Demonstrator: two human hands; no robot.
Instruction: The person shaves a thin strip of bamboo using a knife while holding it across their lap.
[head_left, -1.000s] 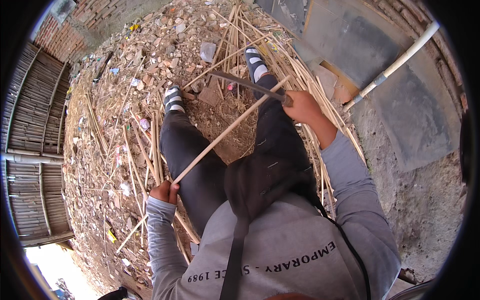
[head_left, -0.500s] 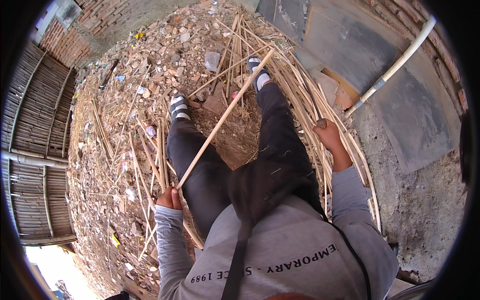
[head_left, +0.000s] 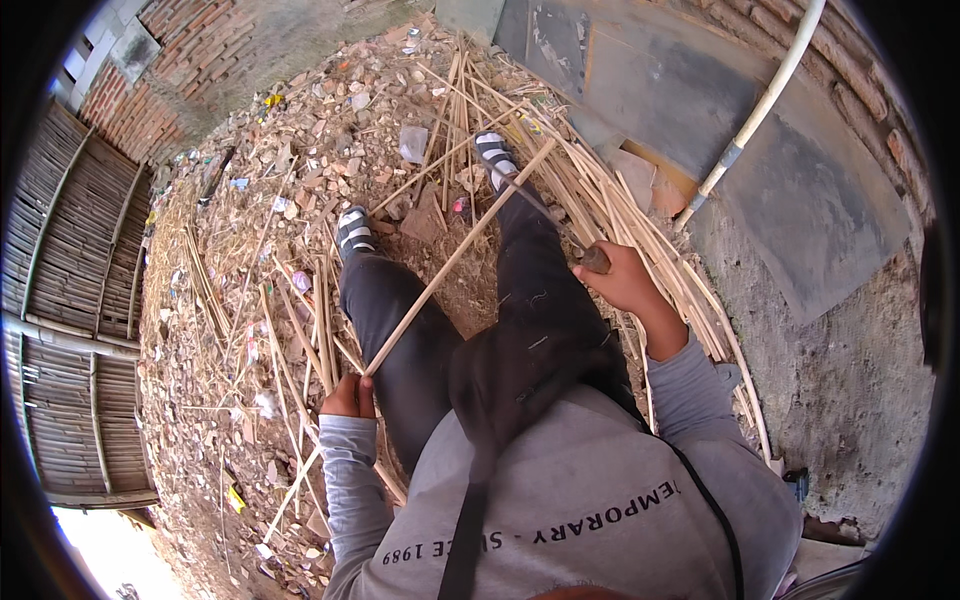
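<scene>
In swings the knife (head_left: 593, 259) from the pile of strips (head_left: 592, 176) to the pale strip (head_left: 460, 258) across the left thigh (head_left: 385, 300)! Right hand (head_left: 622, 278) wraps the handle, left hand (head_left: 348, 397) pinches the near end; best angle the blade off the right leg (head_left: 540, 290).

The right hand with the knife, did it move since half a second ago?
Yes: the right hand has moved left, a little farther from the lower end of the pale pole.
</scene>
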